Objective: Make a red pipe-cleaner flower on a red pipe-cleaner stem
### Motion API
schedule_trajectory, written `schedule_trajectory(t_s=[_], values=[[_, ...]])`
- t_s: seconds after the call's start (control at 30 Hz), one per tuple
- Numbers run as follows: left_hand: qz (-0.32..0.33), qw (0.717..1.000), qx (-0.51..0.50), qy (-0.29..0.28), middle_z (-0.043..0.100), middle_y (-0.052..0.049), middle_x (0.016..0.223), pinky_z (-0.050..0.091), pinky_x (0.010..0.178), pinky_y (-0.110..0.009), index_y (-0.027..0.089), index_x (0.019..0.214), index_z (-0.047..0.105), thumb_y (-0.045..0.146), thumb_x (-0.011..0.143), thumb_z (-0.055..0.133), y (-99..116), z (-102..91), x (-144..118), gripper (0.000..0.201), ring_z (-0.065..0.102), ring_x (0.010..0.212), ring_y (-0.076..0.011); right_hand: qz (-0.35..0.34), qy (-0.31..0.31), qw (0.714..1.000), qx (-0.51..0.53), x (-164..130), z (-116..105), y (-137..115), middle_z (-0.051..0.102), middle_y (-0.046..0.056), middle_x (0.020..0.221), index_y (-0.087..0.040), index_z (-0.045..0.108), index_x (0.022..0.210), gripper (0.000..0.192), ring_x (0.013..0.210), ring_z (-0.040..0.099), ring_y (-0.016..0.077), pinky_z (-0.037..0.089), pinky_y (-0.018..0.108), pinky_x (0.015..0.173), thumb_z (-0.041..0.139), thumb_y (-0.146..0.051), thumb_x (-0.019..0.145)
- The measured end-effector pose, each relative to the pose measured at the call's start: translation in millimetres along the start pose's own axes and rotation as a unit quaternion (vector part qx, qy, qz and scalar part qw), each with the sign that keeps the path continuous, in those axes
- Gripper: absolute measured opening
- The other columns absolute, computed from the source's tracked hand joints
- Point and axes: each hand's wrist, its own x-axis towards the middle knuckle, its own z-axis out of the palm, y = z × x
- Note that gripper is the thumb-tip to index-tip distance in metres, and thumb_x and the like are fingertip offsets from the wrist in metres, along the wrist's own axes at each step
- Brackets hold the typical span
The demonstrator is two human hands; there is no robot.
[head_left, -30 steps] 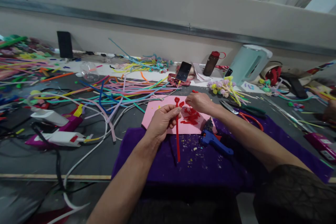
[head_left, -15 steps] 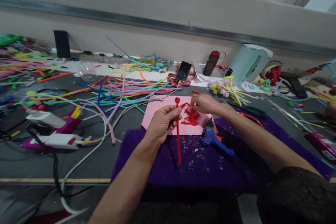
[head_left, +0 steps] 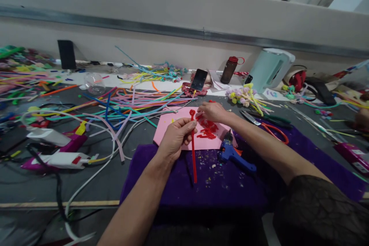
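My left hand (head_left: 175,137) grips a long red pipe cleaner stem (head_left: 193,157) with a small curled loop at its top, held upright over a pink sheet (head_left: 170,132). My right hand (head_left: 211,111) pinches a small red pipe cleaner piece right beside the stem's top. A pile of bent red pieces (head_left: 208,130) lies on the pink sheet just below that hand. A blue glue gun (head_left: 235,153) lies on the purple cloth (head_left: 219,184) to the right of the stem.
Many coloured pipe cleaners (head_left: 135,102) sprawl across the grey table to the left. Purple-and-white glue guns (head_left: 54,150) with cords lie at far left. A phone (head_left: 198,80), brown bottle (head_left: 229,70), pale kettle (head_left: 269,70), flower bunch (head_left: 245,96) and scissors (head_left: 268,123) sit behind.
My right hand has moved left from the red pile to the stem's top, carrying a small red piece. My left hand keeps holding the stem almost still.
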Motion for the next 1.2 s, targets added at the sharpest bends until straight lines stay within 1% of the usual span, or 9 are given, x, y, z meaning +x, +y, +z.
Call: schedule_trajectory(t_s=[0.17, 0.4, 0.63, 0.73, 0.83, 0.9, 1.0, 1.07, 1.2], values=[[0.003, 1.000, -0.006, -0.001, 0.056, 0.004, 0.058, 0.023, 0.032, -0.012, 0.013, 0.076, 0.057, 0.035, 0.066, 0.067, 0.8, -0.3, -1.5, 0.026, 0.038, 0.036, -0.0002, 0.025, -0.007, 0.999, 0.022, 11.2, 6.5, 3.2, 0.063, 0.005, 0.100, -0.021, 0.063, 0.095, 0.023, 0.080, 0.057, 0.0165, 0.034, 0.022, 0.060, 0.047, -0.020, 0.079], [0.005, 1.000, -0.012, -0.001, 0.056, 0.003, 0.059, 0.023, 0.032, -0.012, 0.013, 0.076, 0.056, 0.034, 0.067, 0.066, 2.3, -1.0, -0.8, 0.025, 0.038, 0.036, -0.0002, 0.051, 0.035, 0.978, 0.201, 1.8, 0.5, 16.3, 0.067, 0.003, 0.080, -0.018, 0.068, 0.086, 0.021, 0.068, 0.056, 0.0127, 0.035, 0.022, 0.058, 0.050, -0.021, 0.076], [0.007, 1.000, 0.000, 0.021, 0.056, 0.004, 0.057, 0.023, 0.031, -0.012, 0.013, 0.073, 0.055, 0.035, 0.066, 0.066, 4.6, -1.4, 0.1, 0.025, 0.038, 0.035, -0.0003, 0.085, 0.056, 0.984, 0.147, -7.3, 2.2, 20.1, 0.066, 0.004, 0.071, -0.016, 0.068, 0.074, 0.018, 0.061, 0.055, 0.0131, 0.030, 0.022, 0.053, 0.056, -0.029, 0.073], [0.013, 1.000, 0.002, 0.026, 0.056, 0.004, 0.057, 0.024, 0.032, -0.012, 0.013, 0.072, 0.055, 0.034, 0.066, 0.066, 5.6, -1.4, -0.1, 0.025, 0.038, 0.035, -0.0004, 0.087, 0.057, 0.983, 0.148, -9.0, 3.0, 21.0, 0.067, 0.004, 0.072, -0.015, 0.068, 0.077, 0.017, 0.063, 0.056, 0.0130, 0.031, 0.021, 0.053, 0.054, -0.025, 0.074], [0.012, 1.000, 0.003, 0.023, 0.056, 0.004, 0.057, 0.024, 0.032, -0.012, 0.013, 0.071, 0.055, 0.034, 0.066, 0.067, 5.5, -0.8, -0.3, 0.024, 0.038, 0.035, -0.0002, 0.063, 0.073, 0.981, 0.167, -11.1, 3.0, 19.2, 0.068, 0.004, 0.082, -0.017, 0.067, 0.090, 0.022, 0.070, 0.058, 0.0128, 0.034, 0.020, 0.058, 0.049, -0.018, 0.077], [0.011, 1.000, 0.004, 0.018, 0.056, 0.003, 0.058, 0.024, 0.032, -0.012, 0.013, 0.071, 0.054, 0.034, 0.067, 0.066, 5.2, -0.7, -0.6, 0.024, 0.038, 0.036, -0.0001, 0.024, 0.079, 0.981, 0.173, -12.9, 2.3, 15.9, 0.068, 0.003, 0.084, -0.018, 0.066, 0.092, 0.023, 0.072, 0.058, 0.0129, 0.036, 0.020, 0.061, 0.049, -0.016, 0.077], [0.013, 1.000, 0.007, 0.016, 0.056, 0.003, 0.059, 0.024, 0.032, -0.012, 0.013, 0.071, 0.054, 0.034, 0.068, 0.066, 5.0, -0.8, -1.4, 0.024, 0.038, 0.036, -0.0002, -0.069, 0.051, 0.985, 0.151, -15.8, 0.8, 8.3, 0.066, 0.003, 0.089, -0.019, 0.066, 0.092, 0.022, 0.074, 0.058, 0.0131, 0.036, 0.020, 0.063, 0.052, -0.018, 0.075], [0.014, 1.000, 0.007, 0.018, 0.056, 0.003, 0.059, 0.024, 0.032, -0.012, 0.013, 0.071, 0.054, 0.034, 0.068, 0.066, 4.9, -0.7, -1.9, 0.024, 0.038, 0.036, -0.0003, -0.102, 0.026, 0.987, 0.124, -17.0, 0.3, 3.1, 0.065, 0.003, 0.093, -0.021, 0.066, 0.094, 0.023, 0.076, 0.058, 0.0136, 0.036, 0.021, 0.064, 0.053, -0.018, 0.075], [0.009, 1.000, 0.000, 0.014, 0.056, 0.004, 0.058, 0.024, 0.031, -0.012, 0.013, 0.072, 0.054, 0.034, 0.067, 0.066, 4.3, 0.1, -1.6, 0.024, 0.038, 0.036, -0.0004, -0.069, 0.004, 0.993, 0.099, -15.7, 0.3, -1.2, 0.066, 0.005, 0.089, -0.020, 0.068, 0.087, 0.021, 0.079, 0.058, 0.0151, 0.036, 0.021, 0.064, 0.051, -0.016, 0.075]])
